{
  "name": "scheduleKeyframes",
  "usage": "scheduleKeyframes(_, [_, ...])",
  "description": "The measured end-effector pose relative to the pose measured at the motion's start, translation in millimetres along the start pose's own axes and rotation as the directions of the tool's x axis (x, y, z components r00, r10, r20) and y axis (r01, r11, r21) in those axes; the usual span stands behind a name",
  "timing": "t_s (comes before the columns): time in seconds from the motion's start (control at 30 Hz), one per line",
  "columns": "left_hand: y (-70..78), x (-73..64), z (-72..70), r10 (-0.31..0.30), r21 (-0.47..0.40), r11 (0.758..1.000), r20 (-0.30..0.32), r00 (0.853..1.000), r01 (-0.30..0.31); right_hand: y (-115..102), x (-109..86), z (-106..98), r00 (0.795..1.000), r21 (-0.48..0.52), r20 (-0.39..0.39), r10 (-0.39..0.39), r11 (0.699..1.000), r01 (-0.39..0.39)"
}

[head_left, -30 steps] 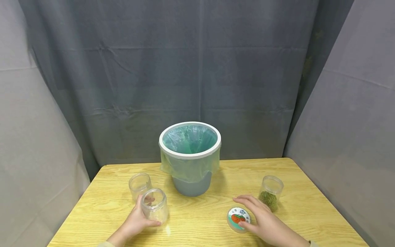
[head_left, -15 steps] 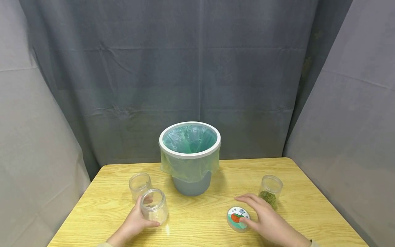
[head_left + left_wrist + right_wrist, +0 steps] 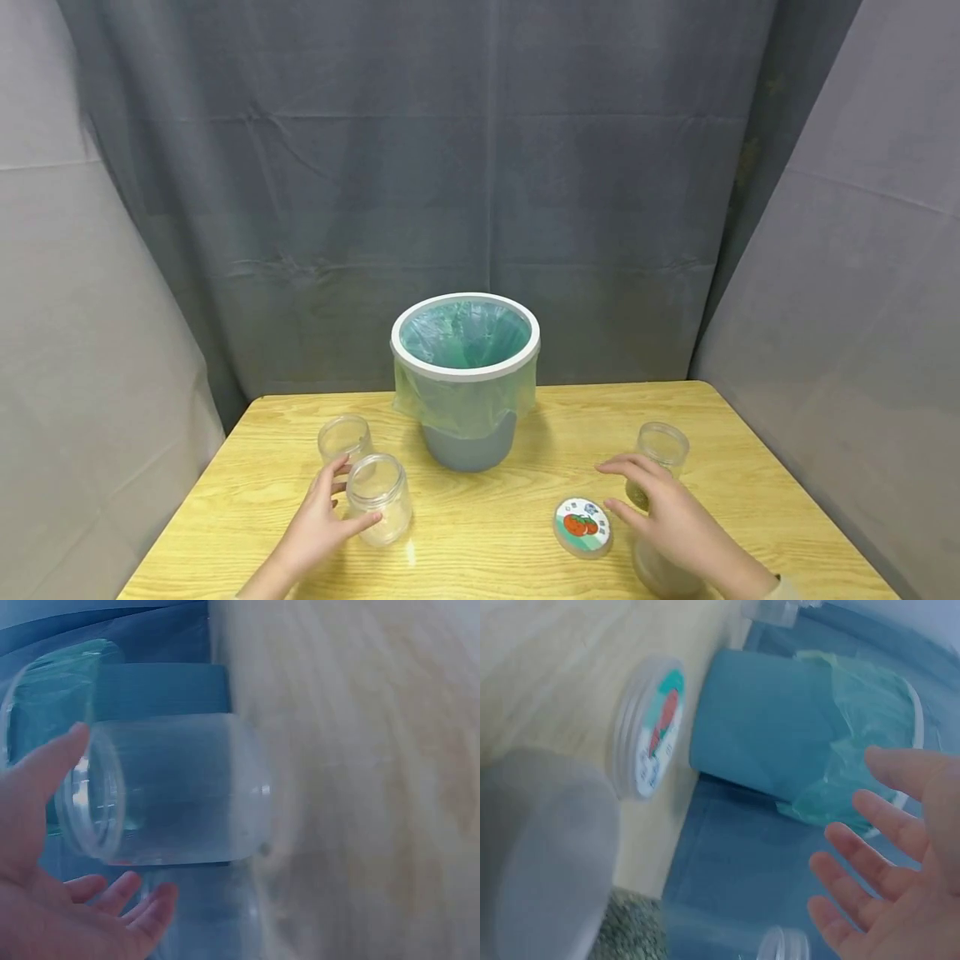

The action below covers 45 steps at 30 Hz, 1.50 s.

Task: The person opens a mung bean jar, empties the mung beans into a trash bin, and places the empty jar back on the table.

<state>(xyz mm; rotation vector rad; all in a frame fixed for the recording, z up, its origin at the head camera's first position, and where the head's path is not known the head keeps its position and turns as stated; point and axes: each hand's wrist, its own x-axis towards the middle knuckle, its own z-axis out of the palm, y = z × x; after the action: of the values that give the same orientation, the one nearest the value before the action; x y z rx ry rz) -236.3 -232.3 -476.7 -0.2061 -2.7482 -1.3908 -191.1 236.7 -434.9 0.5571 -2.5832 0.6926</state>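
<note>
A clear open-topped jar stands upright on the table. My left hand is beside it with fingers and thumb spread; in the left wrist view the fingers appear apart from the jar. Another clear jar stands just behind. To the right lies a round lid with a tomato picture. My right hand hovers to the right of the lid, fingers loosely bent, holding nothing. Beneath that hand shows a pale, translucent container, mostly hidden. Behind is a clear jar containing small green beans.
A grey bin with a white rim and a green plastic liner stands at the middle back of the wooden table. Grey curtains enclose the back and both sides.
My left hand has let go of the front jar and drawn slightly left. My right hand has moved right, off the lid, and the pale container under it has come into sight.
</note>
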Motion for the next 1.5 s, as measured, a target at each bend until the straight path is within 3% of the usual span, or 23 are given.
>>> scheduleKeyframes(0.13, [6.7, -3.7, -7.4, 0.024, 0.031, 0.999, -0.023, 0.999, -0.023, 7.2, 1.7, -10.0, 0.999, -0.038, -0.046, -0.003, 0.999, 0.002])
scheduleKeyframes(0.27, [16.4, -9.1, -14.6, 0.072, 0.108, 0.992, -0.085, 0.994, -0.062, 15.3, 4.5, -17.5, 0.996, -0.070, -0.088, -0.008, 0.998, 0.002])
scheduleKeyframes(0.47, [33.5, -12.8, -18.6, 0.161, 0.202, 0.971, -0.176, 0.971, -0.125, 28.4, 11.4, -24.5, 0.993, -0.085, -0.116, -0.011, 0.996, 0.001])
scheduleKeyframes(0.73, [55.8, -10.1, -14.8, 0.244, 0.204, 0.958, -0.221, 0.944, -0.200, 46.0, 22.1, -27.3, 0.991, -0.068, -0.121, 0.050, 0.996, -0.058])
scheduleKeyframes(1.1, [77.8, -5.0, -5.4, 0.322, 0.220, 0.936, -0.209, 0.923, -0.276, 62.1, 30.9, -27.7, 0.973, -0.131, 0.019, 0.228, 0.966, -0.224])
scheduleKeyframes(1.2, [78.0, -4.4, -1.2, 0.363, 0.244, 0.917, -0.181, 0.914, -0.316, 69.2, 31.0, -25.3, 0.966, -0.144, 0.048, 0.253, 0.959, -0.244])
scheduleKeyframes(1.37, [74.1, -6.0, 7.8, 0.450, 0.289, 0.869, -0.122, 0.885, -0.402, 80.5, 31.4, -20.0, 0.958, -0.149, 0.092, 0.273, 0.955, -0.258])
scheduleKeyframes(1.5, [69.6, -5.2, 16.3, 0.482, 0.310, 0.847, -0.104, 0.870, -0.432, 86.7, 32.9, -16.5, 0.951, -0.125, 0.128, 0.281, 0.956, -0.266])
